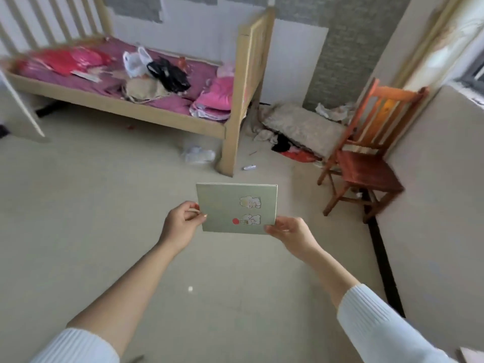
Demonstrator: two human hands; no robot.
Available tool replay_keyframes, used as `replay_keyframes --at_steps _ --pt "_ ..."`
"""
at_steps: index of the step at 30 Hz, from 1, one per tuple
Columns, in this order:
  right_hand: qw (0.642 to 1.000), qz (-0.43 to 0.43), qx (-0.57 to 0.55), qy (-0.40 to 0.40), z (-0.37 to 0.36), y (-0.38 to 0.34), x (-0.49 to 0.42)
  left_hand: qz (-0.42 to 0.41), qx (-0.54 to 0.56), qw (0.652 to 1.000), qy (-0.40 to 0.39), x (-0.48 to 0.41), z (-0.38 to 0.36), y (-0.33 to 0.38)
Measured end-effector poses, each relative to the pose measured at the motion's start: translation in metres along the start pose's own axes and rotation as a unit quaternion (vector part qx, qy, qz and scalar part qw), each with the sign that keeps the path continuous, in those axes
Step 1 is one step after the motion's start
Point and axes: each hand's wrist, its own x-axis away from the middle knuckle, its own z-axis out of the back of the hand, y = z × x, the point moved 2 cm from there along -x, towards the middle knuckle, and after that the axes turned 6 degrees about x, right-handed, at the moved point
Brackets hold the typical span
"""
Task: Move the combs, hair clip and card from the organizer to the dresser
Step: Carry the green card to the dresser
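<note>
A pale green card (230,205) with two small bear pictures and a red dot is held up flat in front of me, above the floor. My left hand (180,224) pinches its left edge between thumb and fingers. My right hand (290,231) grips its lower right corner. No organizer, dresser, combs or hair clip are in view.
A wooden bed (235,111) with pink bedding, bags and clothes stands ahead. An orange wooden chair (366,158) stands at the right by a wall corner. Cloths lie piled between bed and chair. Small litter (197,154) lies on the beige floor (104,205).
</note>
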Motion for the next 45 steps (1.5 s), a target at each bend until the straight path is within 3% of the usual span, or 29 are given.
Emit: replay_keyframes --at_steps 9,16,21,33,40,43,45 --pt "0.987 0.055 0.018 -0.151 -0.249 -0.206 -0.146 0.051 0.002 0.987 0.155 -0.066 0.312 -0.027" --pt "0.963 0.109 0.076 -0.235 -0.378 -0.349 -0.246 0.073 0.076 0.963 0.247 -0.118 0.480 -0.048" --pt "0.947 0.160 0.062 -0.271 -0.458 -0.452 -0.338 0.073 0.071 0.954 0.281 -0.197 0.594 -0.055" --pt "0.904 0.309 0.020 -0.295 -0.604 -0.751 -0.565 0.046 0.036 0.927 0.371 -0.390 0.867 -0.022" --pt "0.859 0.397 0.103 -0.305 -0.726 -0.873 -0.657 0.033 -0.020 0.919 0.391 -0.494 1.021 -0.026" --pt "0.850 0.412 0.112 -0.308 -0.781 -0.924 -0.696 0.015 -0.010 0.922 0.387 -0.546 1.092 -0.032" --pt "0.864 0.388 0.096 -0.307 -0.816 -0.960 -0.728 0.005 0.013 0.918 0.396 -0.583 1.142 -0.034"
